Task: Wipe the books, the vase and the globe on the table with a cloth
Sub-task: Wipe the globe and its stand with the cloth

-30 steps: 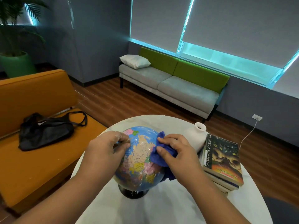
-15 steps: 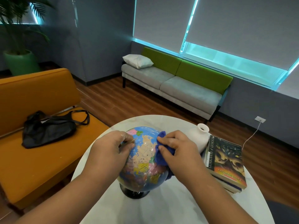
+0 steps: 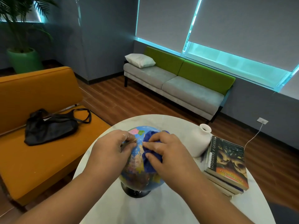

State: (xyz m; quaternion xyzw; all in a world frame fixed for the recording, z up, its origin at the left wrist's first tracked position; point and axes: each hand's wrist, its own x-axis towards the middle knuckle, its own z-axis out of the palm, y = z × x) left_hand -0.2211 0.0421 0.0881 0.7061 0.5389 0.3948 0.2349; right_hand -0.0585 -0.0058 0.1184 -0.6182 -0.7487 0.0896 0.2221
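A colourful globe (image 3: 137,177) on a black base stands in the middle of the round white table (image 3: 161,210). My left hand (image 3: 111,152) grips the globe's upper left side. My right hand (image 3: 168,152) presses a blue cloth (image 3: 149,160) flat against the globe's upper right face, fingers spread over it. A white vase (image 3: 199,141) stands upright just right of the globe. Beside the vase lies a stack of books (image 3: 228,165), the top one with a dark cover.
An orange sofa (image 3: 40,143) with a black bag (image 3: 50,126) on its seat stands left of the table. A grey and green sofa (image 3: 174,83) with a white pillow lines the far wall under the window. A potted plant (image 3: 22,59) is far left.
My right hand has slid the blue cloth leftwards and up across the globe, closer to my left hand. The view has tilted down slightly.
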